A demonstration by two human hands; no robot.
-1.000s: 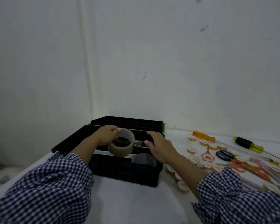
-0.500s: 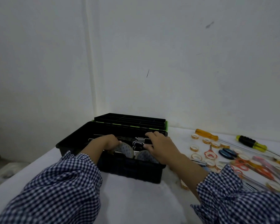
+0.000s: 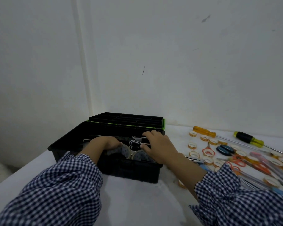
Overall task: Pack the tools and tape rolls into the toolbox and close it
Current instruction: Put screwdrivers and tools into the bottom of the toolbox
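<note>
The open black plastic toolbox (image 3: 131, 168) sits on the white table (image 3: 137, 201) near the wall corner, its lid (image 3: 126, 119) laid back flat behind it. Both hands are inside the box. The left hand (image 3: 104, 144) is curled down over a large patterned tape roll (image 3: 123, 150) standing on edge; whether it grips the roll or merely presses it cannot be told. The right hand (image 3: 157, 144) rests half spread on black-and-white tools (image 3: 137, 141), with nothing evidently clasped. A second large roll (image 3: 142, 156) stands beside the first. Packing appears only partly done: small orange tape rolls (image 3: 192, 145), scissors (image 3: 207, 150), an amber-handled screwdriver (image 3: 204, 131) and a black-and-yellow screwdriver (image 3: 247, 139) lie out on the right, and the lid is open. Room is tight against the wall; the near table is open.
</note>
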